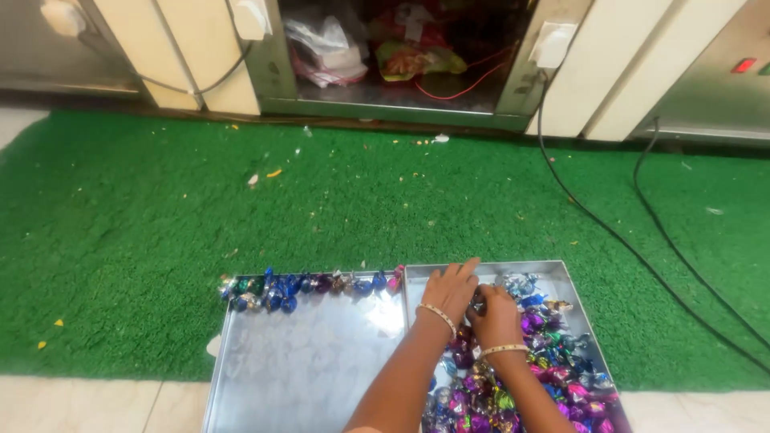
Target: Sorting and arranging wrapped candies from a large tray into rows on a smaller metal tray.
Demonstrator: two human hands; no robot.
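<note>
— Grass-green matting (144,232) spreads far and left of you. What sits on its near edge?

— Your left metal tray (297,369), mostly bare. Along its far rim runs a row of foil-wrapped sweets (309,285), blue, green, purple and pink, touching one another.

— And your left hand?

— Your left hand (449,290) lies just right of that row, over the far left corner of the right metal tray (561,277). Its fingers are stretched and released, resting flat on the sweets there; you grip nothing with it that I can see. A beaded bracelet (437,317) circles that wrist.

— The right hand?

— Your right hand (495,314) is just beside the left, touching it, fingers curled down into the heap of wrapped sweets (553,377) that fills the right tray. Whether those fingers are pinching a sweet, I cannot tell; they are hidden among the wrappers. A second bracelet (505,349) sits on that wrist.

— Anything further right?

— Two black cables (642,240) cross the matting, running from the far cabinets (626,64) toward the near right.
</note>
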